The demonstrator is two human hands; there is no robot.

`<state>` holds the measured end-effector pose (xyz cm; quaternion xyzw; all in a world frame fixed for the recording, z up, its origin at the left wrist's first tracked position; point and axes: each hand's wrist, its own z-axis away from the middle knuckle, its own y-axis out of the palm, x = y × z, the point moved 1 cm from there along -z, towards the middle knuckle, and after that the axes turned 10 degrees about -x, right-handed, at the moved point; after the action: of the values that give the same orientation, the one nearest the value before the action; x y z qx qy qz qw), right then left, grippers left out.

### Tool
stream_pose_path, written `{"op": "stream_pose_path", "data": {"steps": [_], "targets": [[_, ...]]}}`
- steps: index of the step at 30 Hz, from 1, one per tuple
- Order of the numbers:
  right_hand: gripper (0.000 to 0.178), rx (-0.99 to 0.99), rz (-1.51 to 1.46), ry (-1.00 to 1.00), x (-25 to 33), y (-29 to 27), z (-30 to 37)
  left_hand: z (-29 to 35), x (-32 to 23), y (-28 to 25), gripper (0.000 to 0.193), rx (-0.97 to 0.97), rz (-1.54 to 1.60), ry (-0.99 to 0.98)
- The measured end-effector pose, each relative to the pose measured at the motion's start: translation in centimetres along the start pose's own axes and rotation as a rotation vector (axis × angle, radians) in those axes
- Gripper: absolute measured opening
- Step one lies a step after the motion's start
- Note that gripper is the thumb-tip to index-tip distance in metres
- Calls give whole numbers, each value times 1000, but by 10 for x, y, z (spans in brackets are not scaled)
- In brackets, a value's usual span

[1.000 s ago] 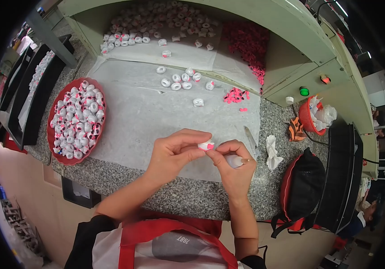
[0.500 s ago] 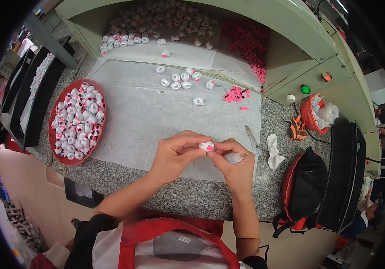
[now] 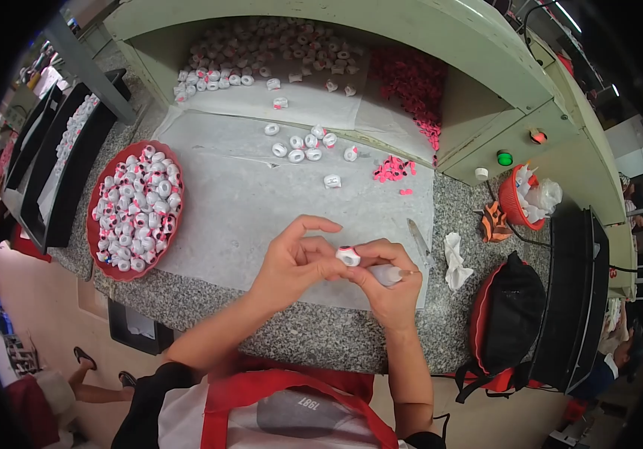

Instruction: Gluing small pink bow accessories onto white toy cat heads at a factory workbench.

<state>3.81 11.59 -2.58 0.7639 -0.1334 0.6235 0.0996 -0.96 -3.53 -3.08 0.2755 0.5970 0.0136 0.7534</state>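
Observation:
Between my hands is a small white ring-like piece (image 3: 348, 257) with a hole through it and pink on its top edge. My right hand (image 3: 396, 288) pinches it from the right with thumb and fingertips. Tucked in that same hand is a small translucent bottle (image 3: 387, 275). On the other side my left hand (image 3: 289, 262) holds the piece with the thumb and a bent finger, its index finger lifted away. Several similar white pieces (image 3: 312, 141) lie ahead on the white sheet (image 3: 224, 187), beside a little heap of pink bits (image 3: 392, 169).
A red scalloped basket (image 3: 91, 224) full of white-and-pink pieces stands left. Tweezers (image 3: 417, 238) and a crumpled tissue (image 3: 455, 260) lie right, near a black bag (image 3: 512, 314) and an orange basket (image 3: 511, 202). A pale green cabinet (image 3: 479, 138) borders the far side.
The white piece has been turned, so its hole now shows and the pink faces up. My left index finger has lifted off it. The view has shifted slightly.

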Motion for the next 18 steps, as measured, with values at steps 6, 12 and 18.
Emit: {"op": "stream_pose_path", "data": {"steps": [6, 12, 18], "targets": [[24, 22, -266, 149, -1, -5, -1, 0, 4, -1, 19, 40, 4, -34], [25, 17, -231, 286, 0, -6, -5, -3, 1, 3, 17, 42, -17, -32], [22, 8, -262, 357, -4, 2, -6, -1, 1, -2, 22, -31, -24, 4]]}}
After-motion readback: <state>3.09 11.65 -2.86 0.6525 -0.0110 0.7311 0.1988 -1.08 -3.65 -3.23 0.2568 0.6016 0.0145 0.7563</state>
